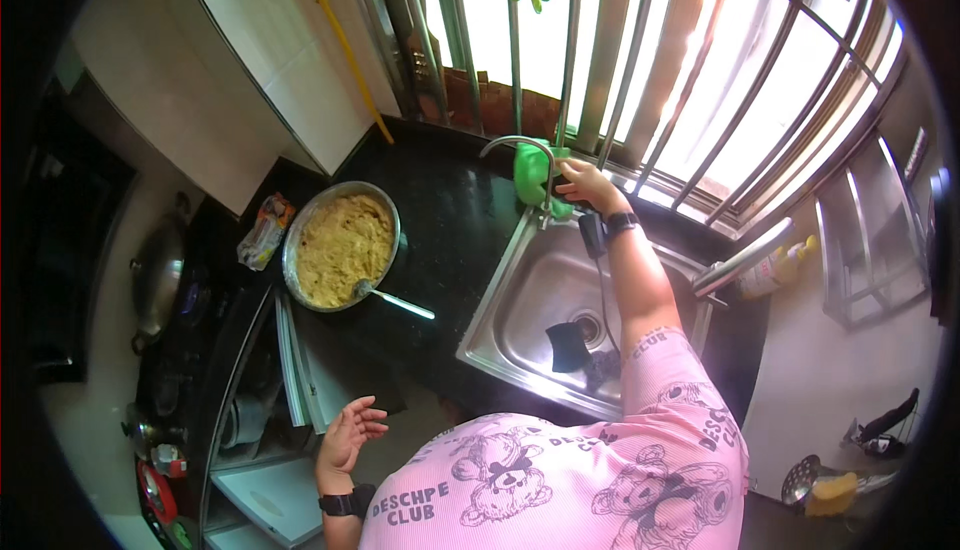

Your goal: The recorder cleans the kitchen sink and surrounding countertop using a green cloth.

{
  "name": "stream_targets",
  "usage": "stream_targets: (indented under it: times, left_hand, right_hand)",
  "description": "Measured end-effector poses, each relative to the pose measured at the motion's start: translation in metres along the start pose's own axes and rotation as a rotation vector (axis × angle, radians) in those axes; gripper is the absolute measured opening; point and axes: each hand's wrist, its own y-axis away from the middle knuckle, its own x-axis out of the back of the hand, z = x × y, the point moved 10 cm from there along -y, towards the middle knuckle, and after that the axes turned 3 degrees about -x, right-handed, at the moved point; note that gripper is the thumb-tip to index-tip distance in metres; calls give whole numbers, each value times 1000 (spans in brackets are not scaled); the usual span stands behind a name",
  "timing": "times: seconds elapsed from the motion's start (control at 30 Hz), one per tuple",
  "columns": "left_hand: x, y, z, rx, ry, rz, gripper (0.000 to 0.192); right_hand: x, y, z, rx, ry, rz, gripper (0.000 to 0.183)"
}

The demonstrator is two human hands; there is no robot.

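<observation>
My right hand (589, 184) reaches across the sink to a crumpled green cloth or bag (531, 175) behind the curved metal faucet (517, 139). Its fingertips are at the green thing's right edge; whether they grip it cannot be told. My left hand (351, 430) hangs near my body, empty, its fingers loosely bent and apart. On the black counter left of the sink stands a large metal bowl (396, 212) of yellowish, doughy mixture (341, 246). A spoon (401, 302) rests in it, handle over the rim.
The steel sink (517, 287) holds a dark sponge or scouring pad (568, 347) and a dark mesh scrubber (602, 370). A dark device with a cord (592, 235) hangs by my right wrist. A printed packet (267, 231) lies beside the bowl. An open cabinet door (296, 362) juts out below. Window bars (649, 62) stand behind.
</observation>
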Motion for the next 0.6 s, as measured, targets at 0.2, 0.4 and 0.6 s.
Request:
stream_targets:
  times: [0.2, 0.4, 0.6]
  left_hand:
    - [-2, 3, -3, 71, -34, 10, 52]
    - [0, -6, -2, 131, -45, 32, 52]
    - [-10, -27, 2, 112, -33, -51, 52]
  right_hand:
    - [-39, -54, 41, 108, 260, -224, 39]
    - [-19, -35, 53, 368, 773, 79, 27]
    - [46, 71, 73, 455, 1155, 439, 19]
